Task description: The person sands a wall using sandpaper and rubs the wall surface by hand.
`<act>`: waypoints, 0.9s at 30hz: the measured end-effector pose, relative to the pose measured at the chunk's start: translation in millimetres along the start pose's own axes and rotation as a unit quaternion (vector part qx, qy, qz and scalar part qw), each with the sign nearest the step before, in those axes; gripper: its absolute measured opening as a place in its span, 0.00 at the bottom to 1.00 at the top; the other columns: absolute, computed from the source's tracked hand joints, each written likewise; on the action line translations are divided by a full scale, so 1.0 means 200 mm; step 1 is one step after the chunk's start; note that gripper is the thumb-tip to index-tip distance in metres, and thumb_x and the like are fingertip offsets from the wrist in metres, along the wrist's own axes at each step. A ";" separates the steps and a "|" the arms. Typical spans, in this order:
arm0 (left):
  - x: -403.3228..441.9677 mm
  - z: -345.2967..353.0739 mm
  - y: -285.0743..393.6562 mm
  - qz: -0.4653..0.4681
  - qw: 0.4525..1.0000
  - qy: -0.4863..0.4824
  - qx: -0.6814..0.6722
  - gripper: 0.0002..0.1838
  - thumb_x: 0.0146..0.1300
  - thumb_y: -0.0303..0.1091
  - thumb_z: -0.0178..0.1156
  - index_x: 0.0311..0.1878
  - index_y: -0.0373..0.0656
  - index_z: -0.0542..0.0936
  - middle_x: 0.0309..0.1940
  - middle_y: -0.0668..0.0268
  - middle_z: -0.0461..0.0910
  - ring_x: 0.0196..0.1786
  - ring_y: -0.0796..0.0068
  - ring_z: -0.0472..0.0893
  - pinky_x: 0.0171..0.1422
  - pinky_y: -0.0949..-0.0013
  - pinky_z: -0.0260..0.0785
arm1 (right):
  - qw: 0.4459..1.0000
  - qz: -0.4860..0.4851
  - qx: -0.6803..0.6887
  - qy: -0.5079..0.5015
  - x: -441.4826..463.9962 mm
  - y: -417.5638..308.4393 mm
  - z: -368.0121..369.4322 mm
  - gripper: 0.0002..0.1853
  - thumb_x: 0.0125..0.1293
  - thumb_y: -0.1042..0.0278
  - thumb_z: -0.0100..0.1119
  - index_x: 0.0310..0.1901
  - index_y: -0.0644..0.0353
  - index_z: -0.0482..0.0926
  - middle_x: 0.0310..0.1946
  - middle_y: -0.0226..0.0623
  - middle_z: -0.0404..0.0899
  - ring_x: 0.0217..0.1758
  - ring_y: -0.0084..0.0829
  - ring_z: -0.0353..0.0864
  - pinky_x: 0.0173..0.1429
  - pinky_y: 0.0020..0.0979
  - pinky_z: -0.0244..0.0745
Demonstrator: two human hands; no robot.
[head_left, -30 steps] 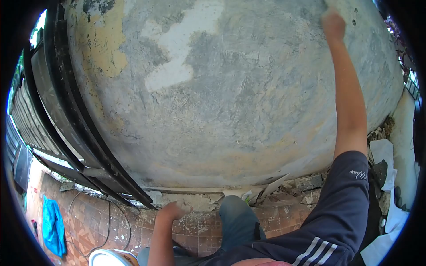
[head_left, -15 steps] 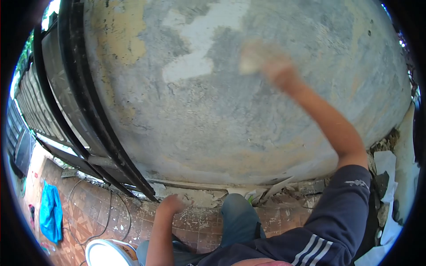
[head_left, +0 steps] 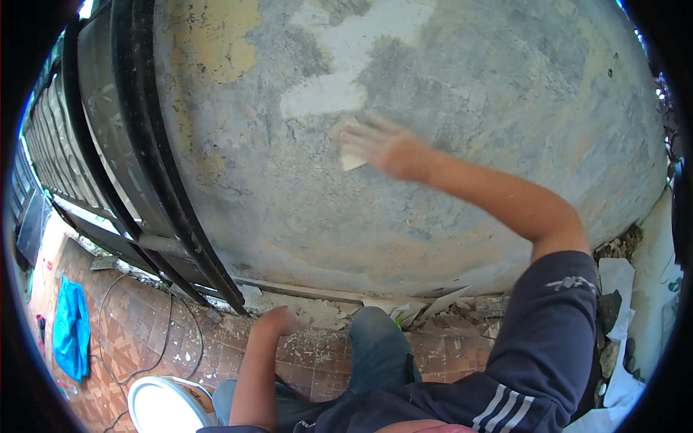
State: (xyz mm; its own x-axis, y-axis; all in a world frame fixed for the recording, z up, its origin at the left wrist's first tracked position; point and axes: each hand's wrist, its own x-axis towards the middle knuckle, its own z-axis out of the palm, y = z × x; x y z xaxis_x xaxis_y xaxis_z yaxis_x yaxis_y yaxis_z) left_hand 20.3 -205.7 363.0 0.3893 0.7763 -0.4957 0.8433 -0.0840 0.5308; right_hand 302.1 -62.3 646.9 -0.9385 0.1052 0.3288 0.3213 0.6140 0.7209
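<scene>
With the fingers laid over it, my right hand [head_left: 390, 150] presses a pale, flat sheet that looks like sandpaper [head_left: 354, 160] against the wall. Motion blurs the fingers, and much of the sheet is hidden under them. The wall [head_left: 462, 209] is worn grey, with yellowish remains of paint and a smooth whitish patch [head_left: 325, 95] just above my right hand. Low on the left, my left hand [head_left: 278, 321] hangs near my bent knee, and I see nothing in it. Its fingers are too smeared to make out.
A dark metal gate frame [head_left: 170, 180] stands along the wall's left side. Below it are a white bucket [head_left: 166, 405], a blue cloth [head_left: 71, 328] and a looping cable [head_left: 170, 332] on the tiled floor [head_left: 137, 346]. Rubble and flakes [head_left: 451, 317] line the wall's foot.
My right hand has swept down and to the left across the wall with the pale sheet. My left hand stays low near my knee. The view has shifted slightly.
</scene>
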 end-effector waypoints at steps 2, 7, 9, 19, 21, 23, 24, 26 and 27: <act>-0.08 -0.09 0.04 -0.018 1.000 0.005 -0.008 0.40 0.60 0.67 0.55 0.61 0.39 0.76 0.59 0.42 0.76 0.64 0.46 0.74 0.69 0.55 0.65 | 0.996 0.080 0.011 0.044 0.11 0.24 -0.23 0.14 0.64 0.81 0.56 0.50 0.61 0.78 0.53 0.42 0.80 0.61 0.38 0.77 0.69 0.34 0.75; -0.04 -0.02 -0.02 -0.047 0.998 -0.010 0.041 0.40 0.60 0.66 0.55 0.63 0.41 0.75 0.60 0.44 0.75 0.64 0.45 0.74 0.69 0.54 0.66 | 0.836 0.414 -0.339 0.121 0.05 0.98 -0.82 0.21 0.65 0.71 0.49 0.60 0.58 0.77 0.54 0.51 0.79 0.52 0.50 0.81 0.55 0.44 0.77; 0.01 0.01 0.00 -0.015 0.998 -0.030 0.045 0.41 0.60 0.67 0.55 0.64 0.41 0.74 0.61 0.44 0.74 0.64 0.46 0.74 0.69 0.54 0.65 | 0.829 0.449 -0.321 0.088 -0.03 1.07 -0.73 0.12 0.62 0.74 0.51 0.46 0.58 0.79 0.37 0.44 0.78 0.36 0.41 0.77 0.39 0.39 0.75; 0.03 -0.04 0.04 0.012 0.998 -0.033 0.045 0.45 0.62 0.70 0.49 0.65 0.37 0.73 0.64 0.43 0.71 0.67 0.44 0.70 0.72 0.57 0.62 | 0.999 0.017 0.029 -0.037 0.18 0.16 -0.15 0.11 0.64 0.75 0.57 0.45 0.71 0.80 0.55 0.49 0.79 0.62 0.42 0.77 0.73 0.38 0.69; 0.00 -0.06 0.05 -0.031 0.997 -0.014 0.071 0.45 0.62 0.71 0.49 0.63 0.34 0.74 0.63 0.41 0.71 0.66 0.44 0.71 0.72 0.57 0.62 | 0.995 -0.008 -0.097 0.031 0.24 0.49 -0.29 0.15 0.65 0.74 0.54 0.51 0.70 0.78 0.59 0.48 0.77 0.66 0.42 0.73 0.72 0.39 0.67; 0.00 -0.06 0.05 -0.025 0.998 -0.022 0.059 0.45 0.62 0.71 0.50 0.61 0.32 0.75 0.62 0.41 0.72 0.66 0.44 0.71 0.72 0.57 0.62 | 0.961 0.029 -0.252 0.112 0.33 0.79 -0.47 0.18 0.66 0.73 0.50 0.57 0.64 0.76 0.59 0.48 0.77 0.61 0.44 0.76 0.64 0.41 0.71; 0.01 -0.05 0.04 -0.021 0.998 -0.027 0.056 0.45 0.61 0.71 0.50 0.60 0.32 0.76 0.62 0.40 0.72 0.66 0.43 0.72 0.71 0.57 0.62 | 0.928 0.062 -0.335 0.154 0.38 0.90 -0.56 0.20 0.67 0.72 0.49 0.59 0.60 0.76 0.58 0.47 0.77 0.57 0.46 0.79 0.58 0.42 0.75; 0.07 -0.02 0.01 -0.029 0.997 -0.057 0.053 0.44 0.59 0.69 0.55 0.65 0.37 0.73 0.64 0.44 0.72 0.68 0.46 0.71 0.72 0.58 0.62 | 0.897 0.185 -0.372 0.151 0.42 0.92 -0.57 0.22 0.67 0.72 0.47 0.62 0.56 0.75 0.58 0.46 0.78 0.53 0.46 0.81 0.52 0.43 0.79; 0.08 -0.02 0.02 -0.031 0.996 -0.070 0.050 0.44 0.58 0.68 0.57 0.67 0.40 0.72 0.65 0.47 0.72 0.68 0.48 0.70 0.72 0.58 0.62 | 0.900 0.270 -0.325 0.107 0.46 0.88 -0.54 0.22 0.67 0.72 0.47 0.62 0.56 0.75 0.58 0.46 0.78 0.55 0.46 0.81 0.52 0.42 0.79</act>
State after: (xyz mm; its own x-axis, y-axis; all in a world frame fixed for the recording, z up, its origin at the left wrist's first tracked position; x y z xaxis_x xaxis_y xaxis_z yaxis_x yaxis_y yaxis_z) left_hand 28.5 -190.9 360.9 0.3779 0.6877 -0.6199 0.8971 -0.1066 0.4287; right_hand 286.7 -29.4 870.2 -0.5999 0.0557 0.7981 0.7944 -0.0766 0.6025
